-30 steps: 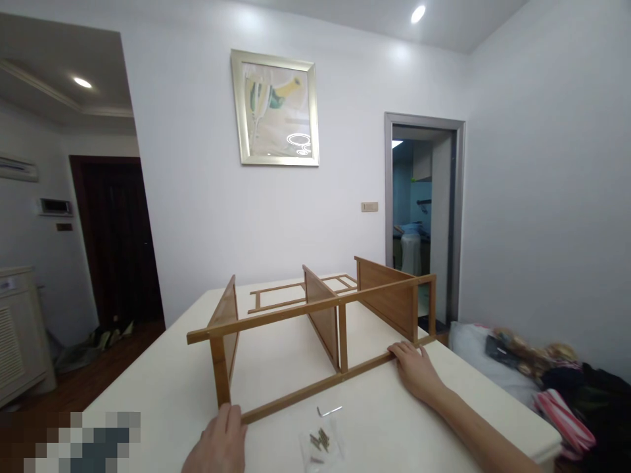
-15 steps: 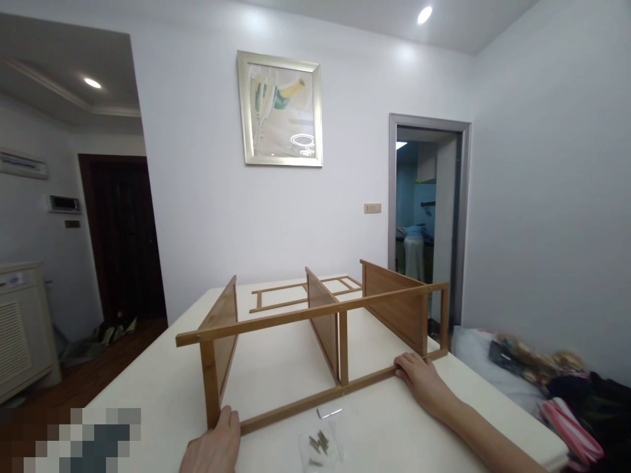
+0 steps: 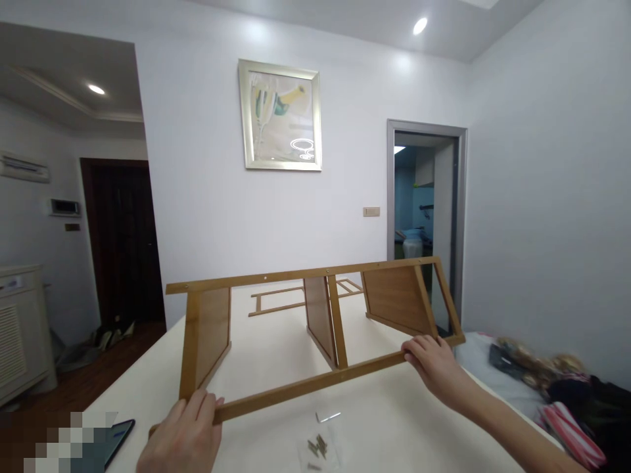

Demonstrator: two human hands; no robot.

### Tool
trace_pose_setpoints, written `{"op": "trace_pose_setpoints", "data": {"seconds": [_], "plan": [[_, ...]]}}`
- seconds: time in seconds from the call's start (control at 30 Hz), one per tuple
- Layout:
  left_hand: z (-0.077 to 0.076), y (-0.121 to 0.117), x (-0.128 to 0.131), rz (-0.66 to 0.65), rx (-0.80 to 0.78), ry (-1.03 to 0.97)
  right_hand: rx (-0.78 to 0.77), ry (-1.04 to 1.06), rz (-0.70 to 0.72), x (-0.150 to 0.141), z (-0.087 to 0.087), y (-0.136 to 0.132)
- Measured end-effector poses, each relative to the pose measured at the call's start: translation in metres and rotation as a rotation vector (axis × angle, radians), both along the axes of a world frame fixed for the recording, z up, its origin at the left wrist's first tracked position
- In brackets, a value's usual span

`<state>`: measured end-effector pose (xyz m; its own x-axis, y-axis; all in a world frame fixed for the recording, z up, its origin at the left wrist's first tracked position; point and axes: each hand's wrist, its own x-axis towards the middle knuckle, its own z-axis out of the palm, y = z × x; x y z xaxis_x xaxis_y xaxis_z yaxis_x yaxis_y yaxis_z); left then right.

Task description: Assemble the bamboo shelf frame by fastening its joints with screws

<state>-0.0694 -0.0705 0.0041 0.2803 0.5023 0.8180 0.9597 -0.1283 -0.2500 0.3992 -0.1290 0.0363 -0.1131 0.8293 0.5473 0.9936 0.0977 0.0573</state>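
A wooden rack frame (image 3: 256,276) with three shelf panels is tilted above the white table (image 3: 269,437). My left hand (image 3: 183,430) is closed around the near rail at its left end, beside an upright crossbar. Toward the right end of that same rail, my right hand (image 3: 434,364) grips it with fingers curled over the far side; the thumb side is partly hidden. Between the hands, on the table, lie a hex key (image 3: 328,417) and a clear plastic bag with several brass-coloured screws (image 3: 318,447).
A separate flat ladder-like wooden frame (image 3: 280,302) lies at the table's far side. A phone (image 3: 121,441) rests at the left edge, partly pixelated. Clothes and a striped pink cloth (image 3: 572,433) are heaped to the right. A wall with a framed picture (image 3: 280,167) stands behind.
The rack frame has tipped: its upper rail rose and swung away, and the panels lean back. Both hands kept their hold on the near rail; the left hand moved left.
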Motion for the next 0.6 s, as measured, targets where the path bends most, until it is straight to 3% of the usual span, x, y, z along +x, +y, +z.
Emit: {"op": "trace_pose_setpoints", "data": {"seconds": [0.2, 0.3, 0.47, 0.6], "plan": [[0.048, 0.007, 0.007, -0.081, 0.205, -0.071, -0.01, -0.042, -0.002, -0.005, 0.05, 0.0], [0.067, 0.012, 0.007, -0.06, 0.248, -0.106, 0.039, -0.134, -0.011, -0.005, 0.069, 0.005], [0.098, 0.021, 0.008, 0.017, 0.194, -0.132, 0.114, -0.31, -0.048, -0.002, 0.096, 0.017], [0.125, 0.042, 0.008, 0.036, 0.142, -0.093, 0.129, -0.42, -0.093, -0.009, 0.116, 0.025]]}}
